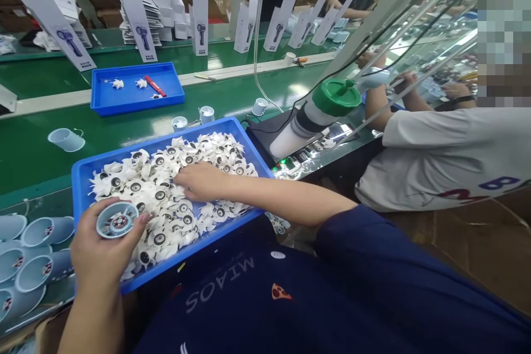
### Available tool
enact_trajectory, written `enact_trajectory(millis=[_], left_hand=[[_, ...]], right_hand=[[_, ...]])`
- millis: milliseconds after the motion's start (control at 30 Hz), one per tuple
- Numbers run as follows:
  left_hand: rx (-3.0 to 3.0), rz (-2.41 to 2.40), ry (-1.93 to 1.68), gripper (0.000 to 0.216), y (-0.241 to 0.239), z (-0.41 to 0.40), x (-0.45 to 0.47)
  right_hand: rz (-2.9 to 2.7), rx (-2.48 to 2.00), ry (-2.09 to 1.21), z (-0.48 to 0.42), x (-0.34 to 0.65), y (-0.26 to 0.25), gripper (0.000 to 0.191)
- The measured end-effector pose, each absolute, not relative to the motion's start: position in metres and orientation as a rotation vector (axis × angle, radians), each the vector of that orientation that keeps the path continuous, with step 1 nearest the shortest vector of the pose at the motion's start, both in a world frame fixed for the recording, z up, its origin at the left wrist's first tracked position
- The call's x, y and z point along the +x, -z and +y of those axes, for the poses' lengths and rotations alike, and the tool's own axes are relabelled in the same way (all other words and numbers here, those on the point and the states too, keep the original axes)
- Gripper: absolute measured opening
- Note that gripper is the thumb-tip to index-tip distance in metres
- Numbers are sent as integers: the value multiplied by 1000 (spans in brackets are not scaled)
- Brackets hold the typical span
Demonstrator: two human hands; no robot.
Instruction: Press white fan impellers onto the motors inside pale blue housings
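Left hand (99,243) fingers clamp a blue housing (116,219); right hand (199,181) fingers rest half-curled on white impellers (166,199).

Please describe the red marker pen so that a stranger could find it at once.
Look at the green conveyor belt, then the smaller blue tray lying farther back on it. The red marker pen lies inside, the only red, stick-shaped thing beside a few small white fan blades.

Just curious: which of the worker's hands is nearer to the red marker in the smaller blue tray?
Right. The right hand rests on the white fan blades, below the red marker; the left hand, holding a pale blue housing, is farther down.
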State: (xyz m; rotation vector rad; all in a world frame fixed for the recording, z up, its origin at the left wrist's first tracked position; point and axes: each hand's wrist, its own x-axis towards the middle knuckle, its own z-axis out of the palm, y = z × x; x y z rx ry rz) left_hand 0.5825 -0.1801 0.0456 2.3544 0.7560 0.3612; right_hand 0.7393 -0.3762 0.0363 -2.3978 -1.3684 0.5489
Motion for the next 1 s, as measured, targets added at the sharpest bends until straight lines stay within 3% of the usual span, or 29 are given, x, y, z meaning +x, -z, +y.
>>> enact_trajectory(millis=[200, 333, 467, 600, 767, 1000], left_hand=[[2082, 339, -395, 65, -38, -172, 570], [2400, 102, -268, 57, -52, -181, 562], [2600, -107, -399, 49, -65, -190, 559], [2664, -248, -497, 49, -67, -198, 565], [2649, -374, -555, 49, -64, -221, 570], [2656, -597, -587, 52, -79, -211, 631]], right_hand=[[-439, -1002, -1185, -407, 709, -42, 26], [-334, -695, -1219, -416, 694, -29, 54], [-299, -720, -1200, -419, 691, -28, 69], [-491, -937, -992, -423, 688, -39, 48], [-1034, -1593, -396, -427, 686, -57, 14], [-1034, -1547, 40, -459, 688, -54, 20]])
